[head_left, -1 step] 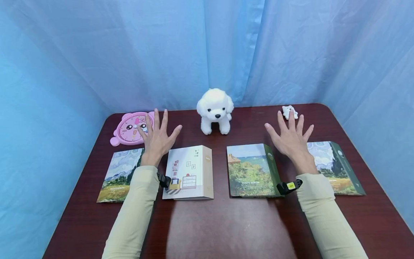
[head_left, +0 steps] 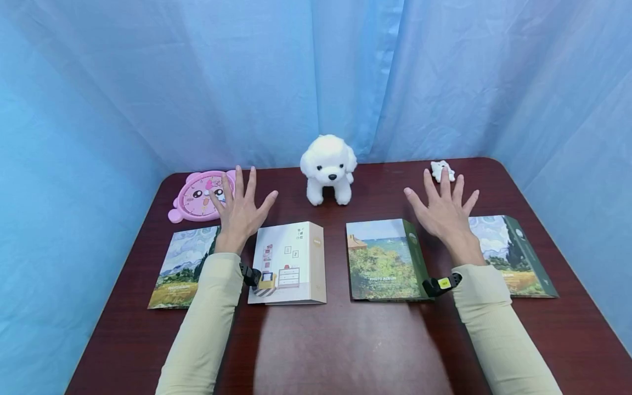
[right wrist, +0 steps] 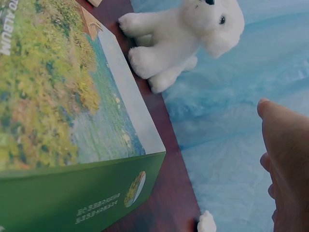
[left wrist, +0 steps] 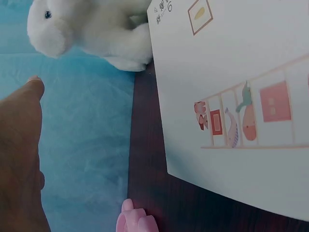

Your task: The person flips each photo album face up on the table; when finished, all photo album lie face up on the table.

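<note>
Nothing has visibly moved since the earlier frame. Across the dark table (head_left: 355,351), four albums (head_left: 377,260) lie in a row, probably stiff and smooth, best held by opposite edges. Behind them the plush dog (head_left: 328,164) looks light and soft, graspable round its body; the pink clock (head_left: 195,203) seems rigid, best taken by its rim. Left hand (head_left: 240,216) and right hand (head_left: 443,216), fingers spread wide, hold nothing, the right near a small white figurine (head_left: 436,171).
</note>
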`<state>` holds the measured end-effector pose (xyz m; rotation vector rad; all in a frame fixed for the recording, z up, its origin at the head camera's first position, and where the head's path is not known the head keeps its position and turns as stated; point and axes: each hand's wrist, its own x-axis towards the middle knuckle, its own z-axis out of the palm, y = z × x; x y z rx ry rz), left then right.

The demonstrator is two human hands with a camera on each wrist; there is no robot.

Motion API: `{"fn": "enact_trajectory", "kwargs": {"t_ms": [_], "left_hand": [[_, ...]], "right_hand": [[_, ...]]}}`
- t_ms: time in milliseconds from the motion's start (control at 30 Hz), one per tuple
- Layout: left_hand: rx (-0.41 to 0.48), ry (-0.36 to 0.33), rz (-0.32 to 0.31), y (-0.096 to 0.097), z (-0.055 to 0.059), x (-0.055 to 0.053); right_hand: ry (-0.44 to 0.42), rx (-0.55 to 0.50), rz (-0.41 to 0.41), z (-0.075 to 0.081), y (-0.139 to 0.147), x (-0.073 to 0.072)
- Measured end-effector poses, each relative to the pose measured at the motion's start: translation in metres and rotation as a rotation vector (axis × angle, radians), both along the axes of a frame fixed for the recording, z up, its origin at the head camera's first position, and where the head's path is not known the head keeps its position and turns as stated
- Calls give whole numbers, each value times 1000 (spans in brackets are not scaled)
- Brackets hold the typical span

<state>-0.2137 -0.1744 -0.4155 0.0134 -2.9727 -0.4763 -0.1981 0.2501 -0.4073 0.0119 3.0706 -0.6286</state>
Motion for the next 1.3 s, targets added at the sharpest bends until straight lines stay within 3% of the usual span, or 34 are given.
{"fn": "enact_trajectory", "kwargs": {"t_ms": [1300], "left_hand": [[-28, -87, -5, 1, 0, 1]], "right_hand": [[-35, 20, 3, 0, 4, -5]]}}
